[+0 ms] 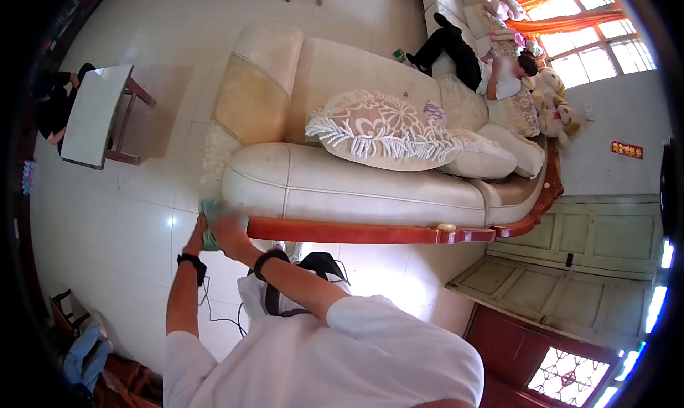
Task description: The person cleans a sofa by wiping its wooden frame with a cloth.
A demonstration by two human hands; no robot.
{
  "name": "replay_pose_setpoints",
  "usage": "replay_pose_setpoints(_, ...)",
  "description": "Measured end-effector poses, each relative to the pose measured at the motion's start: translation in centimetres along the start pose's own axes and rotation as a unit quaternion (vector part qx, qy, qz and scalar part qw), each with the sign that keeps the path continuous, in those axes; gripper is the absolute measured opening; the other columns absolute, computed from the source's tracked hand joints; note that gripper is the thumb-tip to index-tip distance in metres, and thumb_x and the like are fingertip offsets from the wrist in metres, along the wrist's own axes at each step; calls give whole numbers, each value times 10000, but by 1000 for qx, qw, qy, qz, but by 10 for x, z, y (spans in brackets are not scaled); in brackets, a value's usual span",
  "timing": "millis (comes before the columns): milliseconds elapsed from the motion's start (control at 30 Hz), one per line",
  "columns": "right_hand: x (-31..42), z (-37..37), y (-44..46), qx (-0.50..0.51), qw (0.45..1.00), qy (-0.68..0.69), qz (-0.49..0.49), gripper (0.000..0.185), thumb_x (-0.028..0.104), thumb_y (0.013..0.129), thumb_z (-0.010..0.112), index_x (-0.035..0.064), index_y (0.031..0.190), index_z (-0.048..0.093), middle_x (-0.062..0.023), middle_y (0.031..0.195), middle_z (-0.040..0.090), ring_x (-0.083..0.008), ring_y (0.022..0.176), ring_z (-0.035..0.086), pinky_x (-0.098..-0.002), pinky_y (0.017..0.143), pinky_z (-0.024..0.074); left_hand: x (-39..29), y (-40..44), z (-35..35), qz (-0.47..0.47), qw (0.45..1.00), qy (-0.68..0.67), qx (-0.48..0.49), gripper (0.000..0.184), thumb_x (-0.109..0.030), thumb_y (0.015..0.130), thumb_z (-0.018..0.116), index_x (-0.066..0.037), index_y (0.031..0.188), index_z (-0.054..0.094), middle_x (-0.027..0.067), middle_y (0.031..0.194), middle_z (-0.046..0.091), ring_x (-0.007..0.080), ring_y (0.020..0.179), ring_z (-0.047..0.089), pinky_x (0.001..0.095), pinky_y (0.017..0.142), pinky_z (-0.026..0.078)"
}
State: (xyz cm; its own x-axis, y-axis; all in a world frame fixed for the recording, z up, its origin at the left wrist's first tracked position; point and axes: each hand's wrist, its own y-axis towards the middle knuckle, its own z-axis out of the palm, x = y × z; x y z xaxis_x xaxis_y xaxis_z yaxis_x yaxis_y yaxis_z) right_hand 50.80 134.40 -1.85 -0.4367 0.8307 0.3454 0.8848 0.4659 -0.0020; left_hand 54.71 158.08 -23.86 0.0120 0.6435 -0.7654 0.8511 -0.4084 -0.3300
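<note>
A green cloth [209, 210] is at the front corner of the cream sofa's armrest, by the end of its red-brown wooden trim [342, 230]. My left hand [199, 233] holds the left edge of the cloth, its fingers closed around it. My right hand [229, 236] is on the cloth too, with green fabric showing on both sides of it. Its fingers are blurred, but it appears to grip the fabric. The cream sofa [370, 194] stretches away to the right of my hands.
A fringed cushion [385, 127] lies on the sofa, and a person [467, 59] reclines farther along it. At the left, another person in black [60, 109] is beside a small white-topped table [97, 116]. A black cable [214, 308] hangs near my left forearm.
</note>
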Motion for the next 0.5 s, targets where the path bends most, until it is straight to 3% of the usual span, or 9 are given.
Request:
replay_pose_setpoints(33, -9, -1, -14, 2, 1000, 6, 2, 451, 189, 718, 689, 76, 1145, 602, -124, 1210, 553, -281, 1233, 478, -440, 1057, 388, 13, 3, 28, -19, 994, 99, -52, 648, -260, 1017, 464, 4, 1525, 160, 172, 1574, 210, 340, 1448, 236, 399, 1186, 227)
replay_pose_setpoints(100, -27, 10, -51, -86, 992, 69, -59, 433, 160, 691, 697, 81, 1107, 607, -118, 1293, 526, -293, 1285, 446, -458, 1105, 342, -73, -25, 33, -6, 981, 137, -140, 639, -155, 989, 470, 56, 1501, 151, 254, 1559, 172, 409, 1439, 211, 443, 1189, 209)
replay_pose_setpoints(167, -47, 7, -86, -109, 987, 104, -54, 430, 159, 691, 685, 80, 1106, 603, -92, 1326, 519, -303, 1299, 441, -453, 1120, 337, -150, -39, 45, 5, 967, 171, -191, 635, -50, 961, 477, 108, 1477, 142, 337, 1544, 134, 478, 1431, 187, 486, 1193, 191)
replay_pose_setpoints(233, -71, -15, -120, -92, 987, 115, -63, 464, 157, 676, 703, 80, 1120, 591, -85, 1355, 502, -299, 1311, 434, -440, 1121, 347, -178, -39, 72, 27, 952, 206, -224, 637, -36, 933, 480, 107, 1472, 173, 326, 1553, 135, 503, 1439, 151, 523, 1185, 163)
replay_pose_setpoints(300, -95, -34, -153, -60, 988, 133, -40, 504, 156, 655, 724, 80, 1133, 587, -97, 1359, 498, -304, 1320, 428, -438, 1118, 352, -268, -48, 69, 9, 945, 305, -117, 678, -26, 890, 509, 84, 1484, 202, 289, 1568, 148, 472, 1458, 140, 602, 1161, 141)
replay_pose_setpoints(333, -104, -40, -165, -24, 989, 146, -11, 544, 154, 633, 745, 80, 1146, 582, -108, 1363, 494, -309, 1329, 422, -437, 1115, 358, -297, -52, 76, 7, 944, 306, -121, 678, -26, 890, 509, 84, 1484, 202, 289, 1568, 148, 472, 1458, 140, 602, 1161, 141)
replay_pose_setpoints(400, -118, -43, -189, -37, 989, 139, 17, 583, 157, 615, 764, 78, 1160, 575, -116, 1366, 489, -320, 1333, 415, -439, 1111, 362, -337, -53, 92, 18, 936, 350, -15, 718, -54, 857, 544, 59, 1494, 234, 261, 1572, 176, 447, 1469, 137, 670, 1127, 126)
replay_pose_setpoints(433, -129, -44, -202, -50, 989, 131, 48, 623, 159, 596, 782, 76, 1175, 568, -124, 1368, 485, -331, 1337, 409, -442, 1106, 366, -341, -48, 101, 25, 939, 343, -21, 718, -54, 857, 544, 59, 1494, 234, 261, 1572, 176, 447, 1469, 137, 670, 1127, 126)
replay_pose_setpoints(500, -142, -42, -228, -74, 983, 145, 86, 644, 157, 613, 796, 62, 1200, 549, -178, 1363, 476, -383, 1314, 420, -464, 1091, 378, -342, -49, 122, 171, 928, 324, 63, 781, -114, 819, 596, 51, 1497, 246, 265, 1562, 199, 465, 1463, 133, 684, 1118, 127)
